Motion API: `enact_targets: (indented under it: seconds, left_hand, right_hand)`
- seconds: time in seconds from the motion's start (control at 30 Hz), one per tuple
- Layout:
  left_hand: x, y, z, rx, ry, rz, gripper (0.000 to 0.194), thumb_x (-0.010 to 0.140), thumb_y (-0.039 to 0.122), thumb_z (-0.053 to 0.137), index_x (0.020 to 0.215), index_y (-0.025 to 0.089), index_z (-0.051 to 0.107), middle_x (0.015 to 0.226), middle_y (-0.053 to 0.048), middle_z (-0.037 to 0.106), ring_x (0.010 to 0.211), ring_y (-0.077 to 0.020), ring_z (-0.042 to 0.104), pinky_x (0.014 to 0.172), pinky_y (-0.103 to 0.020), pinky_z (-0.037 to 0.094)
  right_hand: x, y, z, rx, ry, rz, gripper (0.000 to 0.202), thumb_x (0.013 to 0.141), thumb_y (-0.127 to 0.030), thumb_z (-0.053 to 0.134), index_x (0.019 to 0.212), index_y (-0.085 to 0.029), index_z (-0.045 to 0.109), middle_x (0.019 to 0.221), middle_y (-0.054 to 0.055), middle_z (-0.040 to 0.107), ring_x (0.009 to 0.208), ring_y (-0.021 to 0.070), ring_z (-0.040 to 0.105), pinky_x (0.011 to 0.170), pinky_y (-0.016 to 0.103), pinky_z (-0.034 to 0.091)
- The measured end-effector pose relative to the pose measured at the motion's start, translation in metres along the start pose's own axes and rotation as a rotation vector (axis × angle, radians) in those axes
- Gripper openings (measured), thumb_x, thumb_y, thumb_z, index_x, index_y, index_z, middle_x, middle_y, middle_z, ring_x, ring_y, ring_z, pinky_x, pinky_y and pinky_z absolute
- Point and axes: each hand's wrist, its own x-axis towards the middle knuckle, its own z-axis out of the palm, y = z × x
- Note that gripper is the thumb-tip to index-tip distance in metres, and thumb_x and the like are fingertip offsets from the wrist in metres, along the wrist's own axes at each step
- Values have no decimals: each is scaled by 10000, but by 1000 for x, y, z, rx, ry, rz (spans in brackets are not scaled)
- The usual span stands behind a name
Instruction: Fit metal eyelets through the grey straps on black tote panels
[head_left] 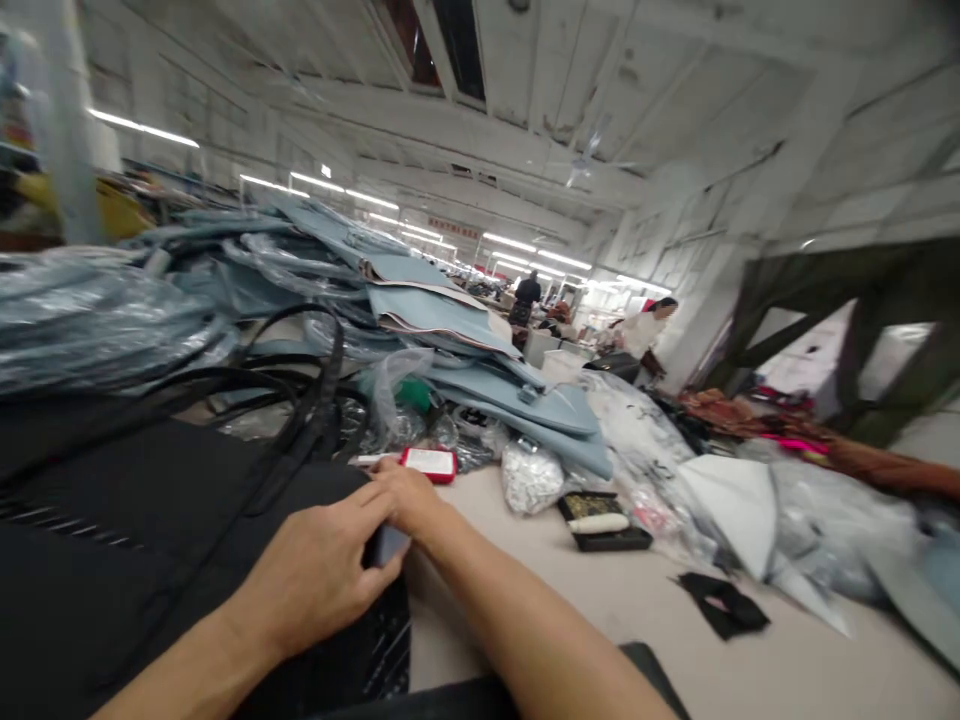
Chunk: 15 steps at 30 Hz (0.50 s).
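Note:
A black bag (135, 520) with long black straps (300, 400) lies on the table in front of me, at the left. My left hand (315, 570) rests on the bag's right edge, fingers curled around a small dark part (386, 545) there. My right hand (409, 495) reaches in from the lower right and pinches the same edge just beyond the left hand. The fingertips of both hands are partly hidden by each other.
Light blue bags (450, 320), some in clear plastic, are stacked behind. A red-and-white box (429, 463), a foil packet (531, 478), a black tray (604, 522) and black scraps (724, 605) lie on the pale table (600, 610). People stand far back.

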Motion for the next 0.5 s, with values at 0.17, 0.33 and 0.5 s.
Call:
enact_targets:
  seconds: [0.17, 0.33, 0.5]
  left_hand:
    - [5, -16, 21, -26, 29, 41, 422, 878, 554, 450, 1090, 243, 642, 1226, -73, 637, 1012, -314, 659, 841, -433, 524]
    - [7, -14, 21, 60, -39, -8, 403, 875, 575, 431, 925, 228, 629, 950, -46, 664, 780, -298, 672, 686, -425, 518]
    - [3, -4, 15, -43, -94, 28, 417, 876, 546, 502, 1081, 203, 622, 1174, -56, 636, 1006, -295, 644, 843, -413, 496]
  right_hand:
    - [-23, 11, -2, -138, -9, 36, 302, 906, -252, 529, 1196, -214, 602, 1158, 91, 623, 1076, 251, 584, 885, 357, 507]
    - [-97, 22, -11, -4, 101, 91, 303, 828, -311, 613, 1128, -287, 647, 1138, 46, 622, 1019, 241, 607, 931, 383, 475]
    - [-153, 42, -14, 468, 285, 325, 439, 798, -250, 563, 1230, -171, 568, 1072, 117, 637, 894, 244, 634, 869, 455, 509]
